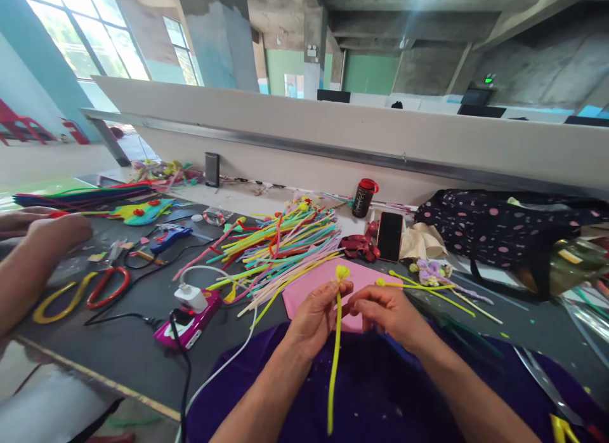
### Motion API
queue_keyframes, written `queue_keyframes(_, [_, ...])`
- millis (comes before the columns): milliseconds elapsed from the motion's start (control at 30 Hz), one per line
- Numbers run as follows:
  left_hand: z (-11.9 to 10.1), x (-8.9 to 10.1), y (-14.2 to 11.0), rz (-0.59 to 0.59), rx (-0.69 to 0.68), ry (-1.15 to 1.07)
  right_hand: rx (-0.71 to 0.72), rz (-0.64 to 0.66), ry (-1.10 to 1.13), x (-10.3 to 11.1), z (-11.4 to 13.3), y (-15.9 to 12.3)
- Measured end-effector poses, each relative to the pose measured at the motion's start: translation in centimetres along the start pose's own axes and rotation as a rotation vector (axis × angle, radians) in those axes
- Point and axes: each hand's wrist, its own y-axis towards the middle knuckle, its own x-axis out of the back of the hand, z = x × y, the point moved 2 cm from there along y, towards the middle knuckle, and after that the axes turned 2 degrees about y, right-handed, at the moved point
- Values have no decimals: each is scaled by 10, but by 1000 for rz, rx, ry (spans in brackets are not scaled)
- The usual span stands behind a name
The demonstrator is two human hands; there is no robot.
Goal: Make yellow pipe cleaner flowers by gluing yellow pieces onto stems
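Observation:
My left hand (311, 316) pinches a yellow pipe cleaner (335, 360) just beneath its small looped, flower-like head (342, 273). The long stem hangs down over dark purple cloth on my lap. Close on the right is my right hand (392, 313), its fingers curled with thumb and forefinger near the stem. Whether those fingertips hold anything is hidden. A pink mat (304, 290) lies behind both hands. Beyond it spreads a pile of coloured pipe cleaners (285, 233). Yellow pipe cleaners with knobbed ends (428, 285) rest to the right of my right hand.
A magenta power strip (188, 325) with a white charger and cables sits at left. Another person's hand (59, 233) works at far left, near scissors (108, 287). A phone (389, 237), a bottle (364, 198) and a dotted bag (504, 233) stand along the back; more scissors (547, 383) lie right.

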Motion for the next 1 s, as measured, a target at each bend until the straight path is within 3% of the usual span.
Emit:
queue_keyframes(133, [8,0,2,61,7,4,-95,93,175,-20,-9,-1])
queue_keyframes(267, [13,-3,2,96,31,47,-133,51,257,-23,-11,-2])
queue_keyframes(567, [6,-6,0,-87,-86,183,-126,-40,62,-16,-17,1])
queue_keyframes(800, [2,-2,1,-75,-60,247,-126,42,-62,-18,-15,1])
queue_keyframes(867, [0,1,2,-96,-74,229,-103,49,-114,-13,-10,0])
queue_keyframes(1000, [-1,3,4,-103,-18,213,-33,-63,-134,9,0,-3])
